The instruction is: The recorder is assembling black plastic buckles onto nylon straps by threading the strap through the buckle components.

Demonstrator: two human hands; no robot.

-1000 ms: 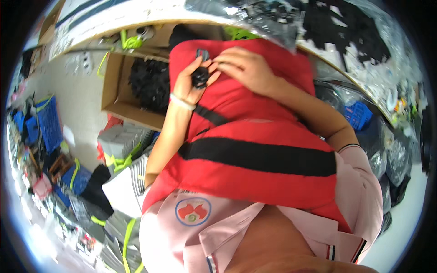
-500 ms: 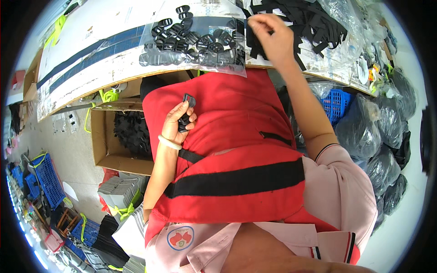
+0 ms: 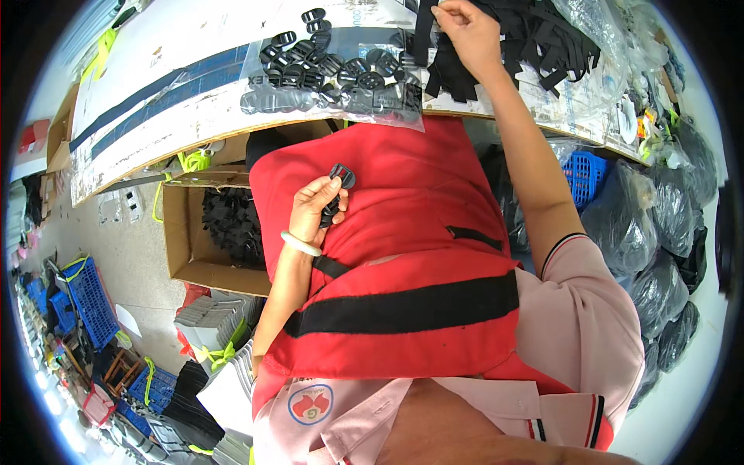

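Note:
Above the lap, my left hand [image 3: 311, 208] is closed around black plastic strap buckles; one buckle [image 3: 342, 175] stands up between thumb and forefinger, and others sit partly hidden in the fingers. At the far side of the table, my right hand [image 3: 474, 37] pinches a short black webbing strap [image 3: 423, 35], which hangs from its thumb and forefinger. Beside that hand lies a heap of black webbing straps [image 3: 546, 39]. Left of it, many loose black buckles [image 3: 291, 75] are spread over a clear plastic bag [image 3: 358, 115] on the table.
The cardboard-covered table [image 3: 170, 58] ends in front of the red apron [image 3: 380, 170]. Below its edge at left stands a cardboard box [image 3: 225, 277] holding black pieces. Blue baskets [image 3: 583, 177] and filled dark plastic bags [image 3: 624, 221] are at the right; grey stacked material [image 3: 213, 322] lies at the left.
My right hand has moved away across the table and now draws a strap out at the left of the strap heap. My left hand has shifted slightly right and down, still holding the buckles.

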